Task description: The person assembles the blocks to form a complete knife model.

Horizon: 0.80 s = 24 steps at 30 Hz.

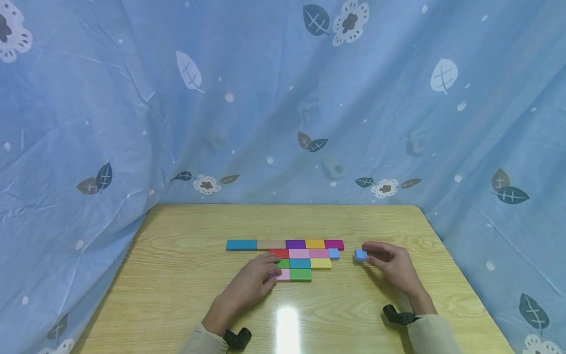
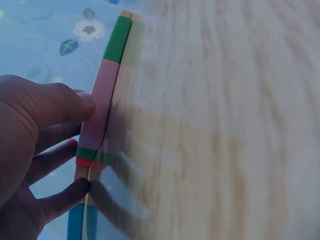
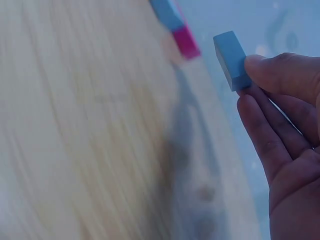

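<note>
Between thumb and fingertips, my right hand [image 1: 393, 265] pinches a small light blue block [image 3: 232, 60], held to the right of the block rows. My left hand [image 1: 254, 279] lies at the left side of the rows, its fingertips at the red block [image 1: 278, 253], the small green block [image 1: 283, 264] and the lower pink block [image 2: 106, 95]. Its fingers are spread and relaxed, covering part of these blocks. Flat rows of coloured blocks lie close together, stepping in from a long top row. Another light blue block [image 1: 333, 253] ends the second row, under the magenta block [image 1: 334, 244].
The top row also has a blue block [image 1: 241, 245], a tan block [image 1: 271, 244], a purple block [image 1: 295, 244] and an orange block [image 1: 315, 244]. A yellow block [image 1: 321, 264] and a green block [image 1: 300, 275] end the lower rows. A patterned blue curtain [image 1: 265, 108] surrounds the wooden table [image 1: 190, 275].
</note>
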{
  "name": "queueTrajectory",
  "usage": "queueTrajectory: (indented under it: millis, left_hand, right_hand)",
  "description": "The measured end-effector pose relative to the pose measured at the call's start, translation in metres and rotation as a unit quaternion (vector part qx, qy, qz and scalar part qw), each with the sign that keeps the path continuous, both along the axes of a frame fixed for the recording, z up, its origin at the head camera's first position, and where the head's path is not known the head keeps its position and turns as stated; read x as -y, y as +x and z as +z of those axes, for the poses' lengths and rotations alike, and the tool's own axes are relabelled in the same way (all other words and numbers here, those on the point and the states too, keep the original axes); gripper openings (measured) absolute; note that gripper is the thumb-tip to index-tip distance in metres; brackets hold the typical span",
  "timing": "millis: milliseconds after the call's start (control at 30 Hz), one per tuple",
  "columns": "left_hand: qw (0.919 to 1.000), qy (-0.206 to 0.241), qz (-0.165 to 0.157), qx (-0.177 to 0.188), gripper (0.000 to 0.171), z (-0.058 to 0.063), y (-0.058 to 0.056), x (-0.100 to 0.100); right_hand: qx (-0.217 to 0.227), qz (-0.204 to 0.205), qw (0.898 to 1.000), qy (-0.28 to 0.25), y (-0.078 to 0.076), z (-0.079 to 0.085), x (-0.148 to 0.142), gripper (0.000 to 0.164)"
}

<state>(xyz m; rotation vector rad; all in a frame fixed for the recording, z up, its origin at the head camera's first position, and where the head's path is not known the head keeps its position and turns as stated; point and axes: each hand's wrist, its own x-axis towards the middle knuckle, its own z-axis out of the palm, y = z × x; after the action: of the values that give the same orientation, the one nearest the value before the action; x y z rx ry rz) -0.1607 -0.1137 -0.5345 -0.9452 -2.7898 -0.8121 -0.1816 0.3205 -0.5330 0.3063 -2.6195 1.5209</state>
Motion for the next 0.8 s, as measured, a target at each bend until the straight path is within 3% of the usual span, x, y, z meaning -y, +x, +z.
queueTrajectory:
  millis: [300, 800]
  left_hand:
    - [1.0, 0.001, 0.0, -0.005, 0.013, 0.001, 0.0, -0.001]
    - [0.9999, -0.016, 0.003, -0.004, 0.014, -0.001, -0.001, -0.002]
  right_hand:
    - [-0.032, 0.037, 0.999, -0.022, 0.01, 0.009, 0.043, 0.032]
    - [-0.013, 0.072, 0.997, -0.014, 0.016, 0.004, 0.087, 0.029]
